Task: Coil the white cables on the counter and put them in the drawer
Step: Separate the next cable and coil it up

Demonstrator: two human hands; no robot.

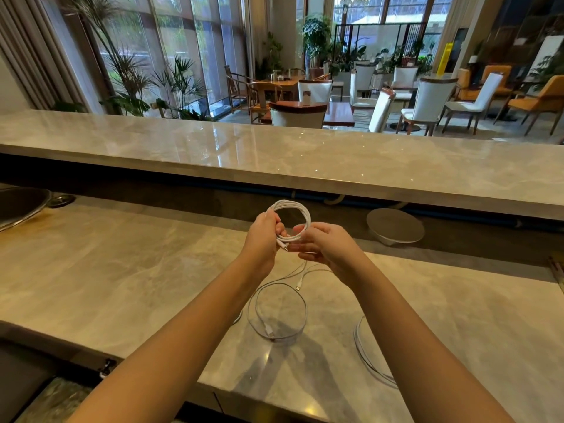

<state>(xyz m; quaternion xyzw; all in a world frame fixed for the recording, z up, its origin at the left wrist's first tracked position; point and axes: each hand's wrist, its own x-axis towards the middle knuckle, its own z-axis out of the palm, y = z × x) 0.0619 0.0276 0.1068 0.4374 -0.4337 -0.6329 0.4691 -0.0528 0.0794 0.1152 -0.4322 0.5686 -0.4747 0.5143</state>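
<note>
Fingers: left hand (264,236) curls round the coiled white cable (293,206); right hand (326,248) pinches its lower edge.
Coil: held above the counter (122,270).
Loose cables: looped cable (268,329) and second cable (356,337) lie on the counter.

One white cable is wound into a coil (291,219) of several turns. It stands upright as a ring above the counter (122,270). The left hand (264,239) grips its lower left side and the right hand (329,251) pinches its lower right side. A plug end sticks out between the two hands.

A second cable (276,315) lies loose on the counter below the hands, in one wide round loop. A third cable (364,352) lies in curved strands just right of the right forearm, partly hidden under it.
</note>
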